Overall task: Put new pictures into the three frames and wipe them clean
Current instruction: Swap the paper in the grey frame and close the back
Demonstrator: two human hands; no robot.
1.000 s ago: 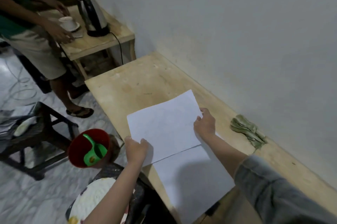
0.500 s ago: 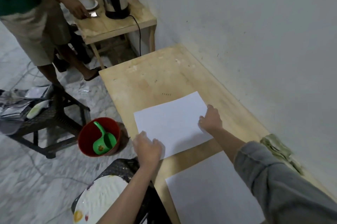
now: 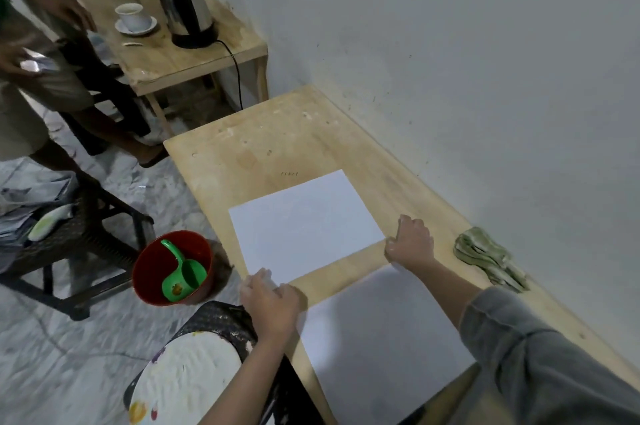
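Room: pale plastered wall (image 3: 467, 61) on the right, marbled floor (image 3: 52, 338) on the left; a second person stands at far left beside a small wooden side table (image 3: 194, 57) carrying a steel electric kettle (image 3: 183, 2) and a white cup on a saucer (image 3: 133, 18).

Surface: you work at a long bare plywood bench (image 3: 277, 140) running along the wall, its top scuffed and stained.

Sheets: two white rectangular paper sheets lie flat on it, the far sheet (image 3: 304, 220) and the near sheet (image 3: 381, 338), a strip of bare wood between them. No picture frames are in view.

Handling: judge the paper light, limp and easily creased; it should slide freely on the wood. Take it by opposite edges or corners, lifting both together so it does not buckle.

Red bucket: a round red plastic bucket (image 3: 149, 265) holding a green scoop (image 3: 181, 275) stands on the floor, left of the bench.

Cloth: a crumpled greenish rag (image 3: 488, 258) lies against the wall at right, probably your wiper.

Left hand: your left hand (image 3: 270, 303) rests on the far sheet's near left corner, fingers bent over the edge; whether it pinches the paper cannot be told.

Right hand: your right hand (image 3: 412, 244) sits at the sheet's near right corner, fingers curled, grip equally unclear.
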